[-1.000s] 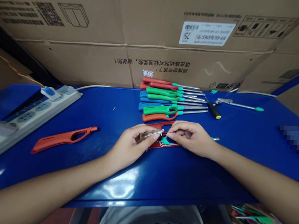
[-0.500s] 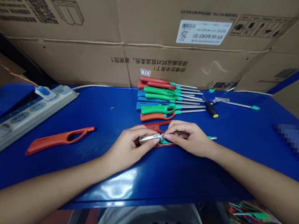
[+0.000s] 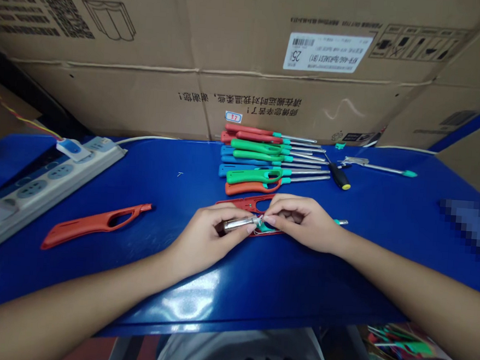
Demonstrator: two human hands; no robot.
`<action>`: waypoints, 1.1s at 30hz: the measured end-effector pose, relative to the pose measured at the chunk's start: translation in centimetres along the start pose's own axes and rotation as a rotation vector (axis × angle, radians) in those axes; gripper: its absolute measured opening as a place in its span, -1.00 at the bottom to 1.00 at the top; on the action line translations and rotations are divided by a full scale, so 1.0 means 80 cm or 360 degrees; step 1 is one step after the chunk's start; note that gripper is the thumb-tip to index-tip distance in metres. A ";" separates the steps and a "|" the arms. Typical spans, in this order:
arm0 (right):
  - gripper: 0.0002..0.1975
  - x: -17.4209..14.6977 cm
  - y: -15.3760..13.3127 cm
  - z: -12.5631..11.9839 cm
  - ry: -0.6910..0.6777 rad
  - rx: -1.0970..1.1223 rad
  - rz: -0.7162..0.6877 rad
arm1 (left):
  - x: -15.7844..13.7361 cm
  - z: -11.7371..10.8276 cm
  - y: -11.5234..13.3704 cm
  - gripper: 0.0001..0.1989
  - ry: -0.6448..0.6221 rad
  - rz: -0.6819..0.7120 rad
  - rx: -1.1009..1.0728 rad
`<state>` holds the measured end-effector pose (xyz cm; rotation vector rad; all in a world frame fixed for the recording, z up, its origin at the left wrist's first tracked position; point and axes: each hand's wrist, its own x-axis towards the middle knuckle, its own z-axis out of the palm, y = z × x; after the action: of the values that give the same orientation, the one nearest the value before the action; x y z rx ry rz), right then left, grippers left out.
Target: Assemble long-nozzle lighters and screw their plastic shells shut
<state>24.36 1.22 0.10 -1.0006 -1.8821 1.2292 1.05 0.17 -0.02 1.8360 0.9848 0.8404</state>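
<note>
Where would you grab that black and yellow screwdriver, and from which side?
I'd take the screwdriver by its thick handle, probably from the near right: the yellow end points that way, while the thin shaft lies close to the lighters' metal tubes.

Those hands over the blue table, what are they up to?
A person's left hand holds a small shiny tube. The right hand has its fingertips close to the tube's pale end; whether they grip anything is too small to tell. A red shell piece lies just behind the hands, and beyond it are colourful lighters.
</note>
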 end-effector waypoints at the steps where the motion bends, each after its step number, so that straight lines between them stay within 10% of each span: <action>1: -0.76 0.000 0.000 0.000 0.0002 -0.0006 -0.0010 | 0.000 0.000 0.000 -0.80 0.0000 0.0008 0.0008; 33: -0.75 -0.001 -0.002 0.006 0.0062 -0.0098 0.0028 | -0.003 0.002 0.002 -0.80 -0.0098 0.0033 0.0089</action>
<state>23.98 0.92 0.10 -1.0680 -1.8947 1.1598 1.15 -0.14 0.01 1.9114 0.9609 0.7707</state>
